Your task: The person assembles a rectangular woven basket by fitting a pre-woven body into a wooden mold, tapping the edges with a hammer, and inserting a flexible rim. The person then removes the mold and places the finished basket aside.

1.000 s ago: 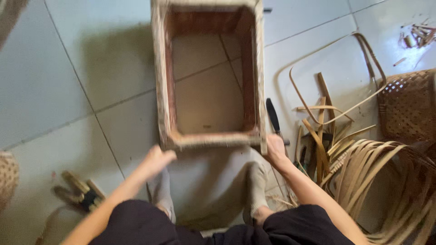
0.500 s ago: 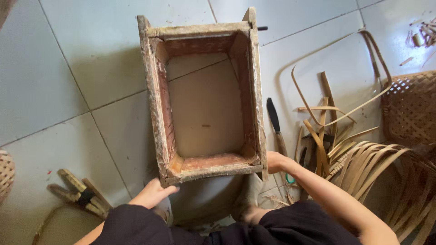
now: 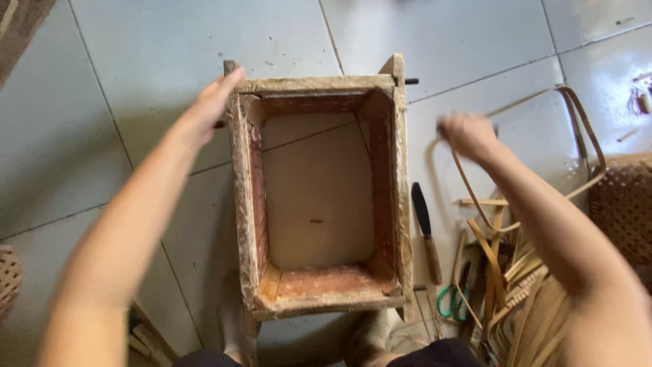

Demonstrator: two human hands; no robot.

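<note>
Open wooden box frame (image 3: 319, 197) stands on the tiled floor (image 3: 122, 75), centred in view, no bottom panel — tiles show straight through it. Long axis runs near-to-far, short sides at the near and far ends.

Left hand (image 3: 204, 112) is flat against the outside of the far-left corner, fingers extended along the left wall's top edge, touching the wood. Grip looks released — fingers straight, not wrapped round anything.

Right hand (image 3: 468, 134) is off the frame, to the right of the far-right corner, clearly apart from the wood. It is blurred; it looks clenched, and a thin bent cane strip (image 3: 584, 129) passes right by it, but whether it holds that strip cannot be told.

So the left hand is the 1 on the frame; the frame lies to the right of the left hand and to the left of the right hand.

Right of the frame on the floor: a dark-bladed knife (image 3: 425, 231) lying parallel to the frame's long axis, green-handled scissors (image 3: 449, 299) nearer, a pile of cane strips (image 3: 523, 285), a woven basket (image 3: 625, 204) at the right edge.
</note>
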